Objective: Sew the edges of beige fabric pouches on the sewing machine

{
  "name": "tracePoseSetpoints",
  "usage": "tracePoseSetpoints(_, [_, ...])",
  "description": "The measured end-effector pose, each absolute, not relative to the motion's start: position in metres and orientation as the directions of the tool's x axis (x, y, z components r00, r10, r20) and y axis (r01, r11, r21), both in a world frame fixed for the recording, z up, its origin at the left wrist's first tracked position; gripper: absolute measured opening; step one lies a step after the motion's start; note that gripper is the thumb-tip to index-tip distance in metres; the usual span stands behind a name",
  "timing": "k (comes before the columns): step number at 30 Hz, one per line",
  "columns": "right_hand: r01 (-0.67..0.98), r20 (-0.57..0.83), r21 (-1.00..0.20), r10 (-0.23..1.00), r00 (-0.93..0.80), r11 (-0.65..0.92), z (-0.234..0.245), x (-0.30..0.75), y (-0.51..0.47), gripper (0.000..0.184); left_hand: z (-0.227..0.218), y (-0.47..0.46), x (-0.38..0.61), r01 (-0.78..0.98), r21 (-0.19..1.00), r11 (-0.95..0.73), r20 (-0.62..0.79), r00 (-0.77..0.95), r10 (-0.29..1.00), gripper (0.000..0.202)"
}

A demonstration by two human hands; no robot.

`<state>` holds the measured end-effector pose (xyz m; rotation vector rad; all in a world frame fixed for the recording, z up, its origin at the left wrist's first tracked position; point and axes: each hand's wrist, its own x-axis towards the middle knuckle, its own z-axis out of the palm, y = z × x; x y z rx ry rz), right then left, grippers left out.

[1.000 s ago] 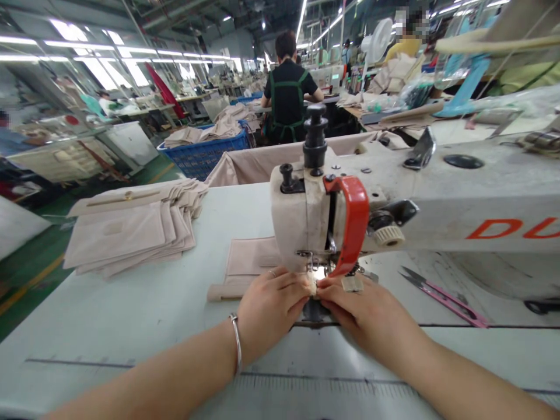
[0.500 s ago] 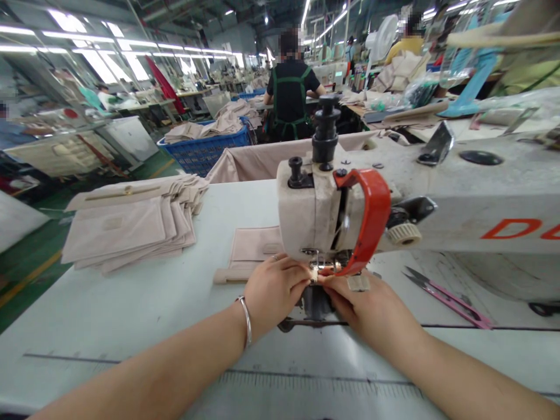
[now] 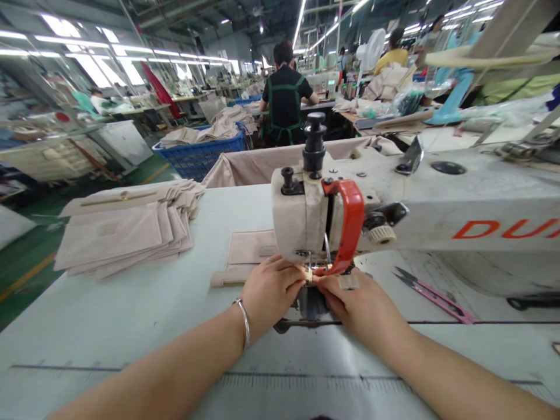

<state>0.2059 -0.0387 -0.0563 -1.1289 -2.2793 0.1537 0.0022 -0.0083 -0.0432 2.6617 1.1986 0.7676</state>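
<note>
"Listing: cloth (image 3: 249, 245). Position?"
"Nine o'clock from the sewing machine head (image 3: 292, 216). Left hand (image 3: 272, 290), seven; right hand (image 3: 366, 298), five: both narrowly pinching cloth."
"Handling?"
"Probably light, soft; grip by edges."

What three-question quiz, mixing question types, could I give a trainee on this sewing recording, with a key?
1. Multiple choice: what lies flat beside the right hand, on its outer side?
A) a tape measure
B) pink-handled snips
C) a screwdriver

2. True or false: the silver bracelet circles the right wrist.

3. Fill in: the left hand and the right hand come close together under the head of the sewing machine, near its curved guard, whose color is ____.

Key: 1. B. 2. False, it is on the left. 3. Orange-red.
</note>
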Motion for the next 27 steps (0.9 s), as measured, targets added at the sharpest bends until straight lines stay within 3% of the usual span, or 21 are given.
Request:
tracePoseSetpoints(11, [0.721,0.388,-0.39,0.812,-0.435,0.573,-0.051,0.199,-0.041,0.019,-0.045,-0.007,0.001,0.665,0.281,-0.692,0.455,0.543,0.706,0.013])
tracePoseSetpoints(18, [0.748,0.375,-0.358,0.82,-0.433,0.559,-0.055,0.195,-0.039,0.012,-0.056,-0.004,-0.005,0.65,0.298,-0.699,0.406,0.577,0.709,0.017])
tracePoseSetpoints(24, [0.739,0.41,-0.377,0.816,-0.407,0.558,-0.056,0.195,-0.04,0.02,-0.049,0.005,-0.01,0.645,0.287,-0.708,0.397,0.593,0.701,0.018])
tracePoseSetpoints(27, [0.736,0.443,-0.373,0.806,-0.393,0.565,-0.057,0.197,-0.04,0.023,-0.039,-0.001,-0.021,0.687,0.269,-0.675,0.274,0.617,0.737,0.042])
